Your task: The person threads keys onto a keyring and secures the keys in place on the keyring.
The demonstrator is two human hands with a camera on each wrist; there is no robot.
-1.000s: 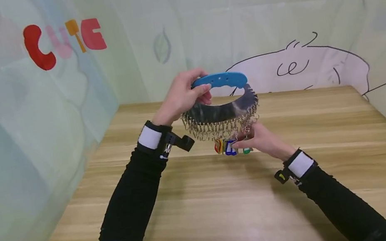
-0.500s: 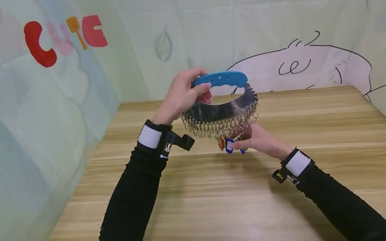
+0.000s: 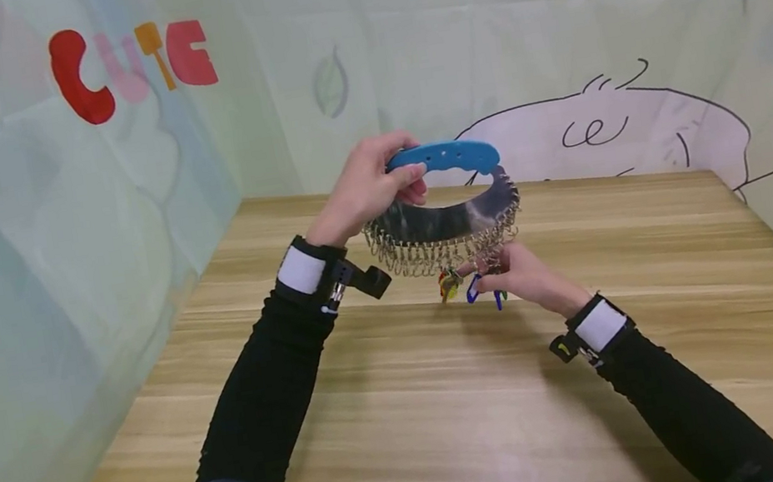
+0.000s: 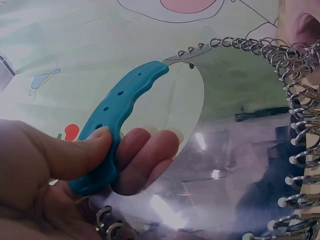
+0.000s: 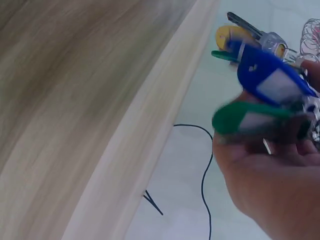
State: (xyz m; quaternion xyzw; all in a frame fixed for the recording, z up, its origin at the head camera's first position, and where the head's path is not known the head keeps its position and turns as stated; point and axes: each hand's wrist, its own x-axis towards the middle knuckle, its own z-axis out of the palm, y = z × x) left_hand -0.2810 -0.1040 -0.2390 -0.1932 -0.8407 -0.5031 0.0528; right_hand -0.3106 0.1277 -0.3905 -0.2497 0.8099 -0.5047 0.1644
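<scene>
In the head view my left hand (image 3: pixel 373 184) grips one end of the blue handle (image 3: pixel 445 156) of a metal key holder, thumb in front and fingers through the opening. Its curved plate (image 3: pixel 444 222) carries a fringe of small snap hooks (image 3: pixel 434 254) and is held up over the table. Beneath the hooks, my right hand (image 3: pixel 533 285) holds a bunch of keys with plastic tags. A blue key tag (image 3: pixel 472 288) shows at the thumb, and a red and yellow tag (image 3: pixel 448 283) hangs to its left. The right wrist view shows a green tag (image 5: pixel 250 119) and a key (image 5: pixel 245 25).
A wood-grain table (image 3: pixel 418 438) lies below both hands. Printed cloth (image 3: pixel 296 53) hangs along its left, back and right sides. Each wrist carries a strapped-on camera, the left one (image 3: pixel 366 282) sticking out close to the plate.
The right hand has shifted slightly and the tags have turned and spread, the blue one now apart from the red and yellow one. The left hand keeps its grip; the view has tilted slightly.
</scene>
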